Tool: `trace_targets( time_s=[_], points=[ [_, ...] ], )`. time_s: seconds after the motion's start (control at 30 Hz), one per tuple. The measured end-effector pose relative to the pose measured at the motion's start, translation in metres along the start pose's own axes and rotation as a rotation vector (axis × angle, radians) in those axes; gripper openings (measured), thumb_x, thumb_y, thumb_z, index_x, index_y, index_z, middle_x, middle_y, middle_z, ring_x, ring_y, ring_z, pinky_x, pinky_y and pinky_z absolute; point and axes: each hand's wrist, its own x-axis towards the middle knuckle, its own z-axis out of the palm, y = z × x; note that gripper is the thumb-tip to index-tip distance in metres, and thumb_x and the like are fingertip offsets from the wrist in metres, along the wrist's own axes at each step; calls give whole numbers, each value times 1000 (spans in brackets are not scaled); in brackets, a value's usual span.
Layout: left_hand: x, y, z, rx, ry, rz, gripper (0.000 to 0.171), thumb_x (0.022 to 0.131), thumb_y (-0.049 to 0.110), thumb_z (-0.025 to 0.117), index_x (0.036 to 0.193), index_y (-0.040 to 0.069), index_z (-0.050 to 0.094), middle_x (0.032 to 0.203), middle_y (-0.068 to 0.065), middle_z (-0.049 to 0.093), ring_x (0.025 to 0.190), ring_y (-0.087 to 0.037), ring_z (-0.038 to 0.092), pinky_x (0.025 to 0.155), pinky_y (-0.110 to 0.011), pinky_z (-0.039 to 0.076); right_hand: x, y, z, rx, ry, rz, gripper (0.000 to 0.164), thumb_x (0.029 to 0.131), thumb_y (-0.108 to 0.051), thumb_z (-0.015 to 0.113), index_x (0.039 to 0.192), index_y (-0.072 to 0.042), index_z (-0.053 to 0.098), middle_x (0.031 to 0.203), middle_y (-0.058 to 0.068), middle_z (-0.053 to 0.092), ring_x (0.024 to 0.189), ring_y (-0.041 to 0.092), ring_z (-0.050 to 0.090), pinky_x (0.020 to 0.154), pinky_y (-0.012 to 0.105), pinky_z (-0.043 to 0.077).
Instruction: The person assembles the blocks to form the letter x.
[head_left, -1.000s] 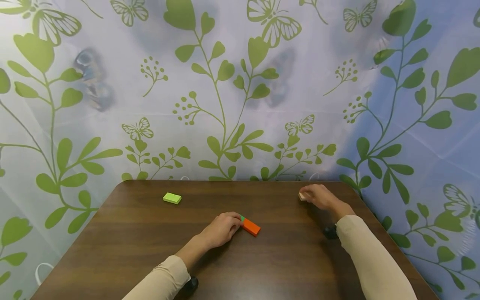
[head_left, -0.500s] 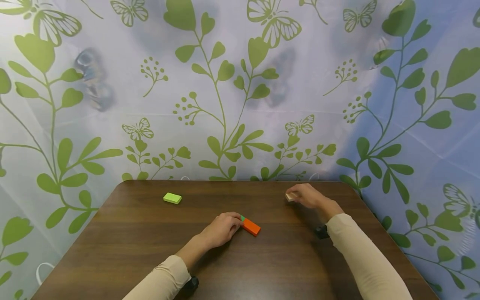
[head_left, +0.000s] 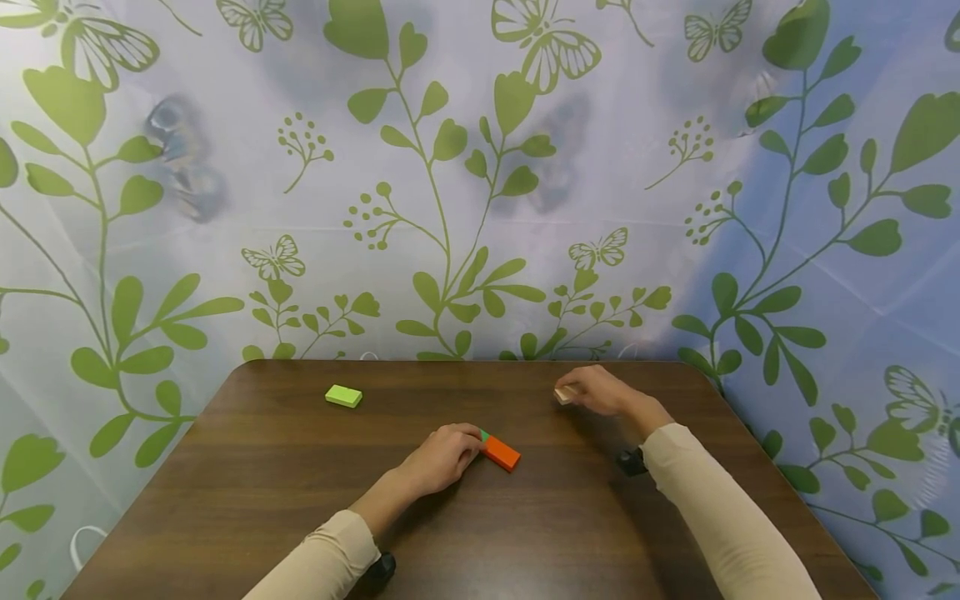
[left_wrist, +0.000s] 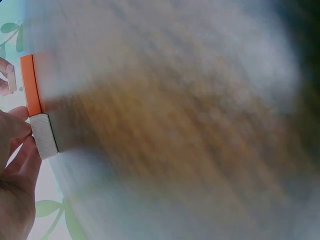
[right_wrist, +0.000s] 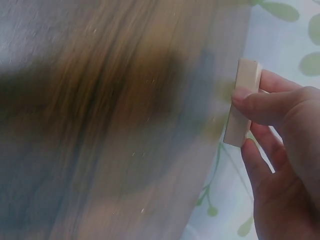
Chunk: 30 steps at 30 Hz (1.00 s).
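Note:
In the head view my left hand [head_left: 442, 458] is at the middle of the table, pinching a small block [left_wrist: 44, 136] whose side looks pale grey in the left wrist view. A bit of green shows beside its fingertips in the head view. End to end with that block lies an orange block [head_left: 500, 453]. Towards the back right, my right hand [head_left: 600, 390] holds a pale wooden block [right_wrist: 242, 102] between thumb and fingers. Whether the wooden block touches the table I cannot tell.
A lime-green block [head_left: 343, 396] lies at the back left of the brown wooden table [head_left: 247, 467]. Behind the table hangs a white curtain [head_left: 300, 208] printed with green leaves and butterflies; it also runs along the right side.
My right hand has moved left along the back of the table with the pale wooden block. The left hand, the orange block and the lime-green block have stayed in place.

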Motion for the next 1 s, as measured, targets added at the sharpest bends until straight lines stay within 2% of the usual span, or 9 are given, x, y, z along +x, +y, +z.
trace_targets(
  time_s=[0.47, 0.67, 1.0],
  points=[
    [0, 1, 3, -4, 7, -37, 16, 100, 1, 67, 109, 1, 80, 123, -12, 69, 113, -28, 67, 94, -44, 55, 20, -23, 11, 11, -60, -70, 37, 91, 7, 74, 128, 0, 71, 126, 16, 68, 113, 36, 63, 93, 51, 53],
    [-1, 0, 1, -12, 8, -27, 16, 99, 0, 67, 110, 0, 79, 121, -12, 70, 112, -28, 68, 94, -44, 55, 29, -33, 14, 12, -68, -111, 37, 91, 8, 72, 127, 0, 71, 126, 17, 68, 113, 35, 64, 93, 50, 53],
    [-1, 0, 0, -39, 12, -7, 17, 99, -1, 67, 111, 1, 79, 120, -11, 70, 113, -27, 67, 95, -42, 55, 36, -45, 14, 9, -99, -117, 35, 91, 7, 74, 124, -3, 72, 124, 14, 69, 110, 29, 64, 94, 47, 52]
  ],
)
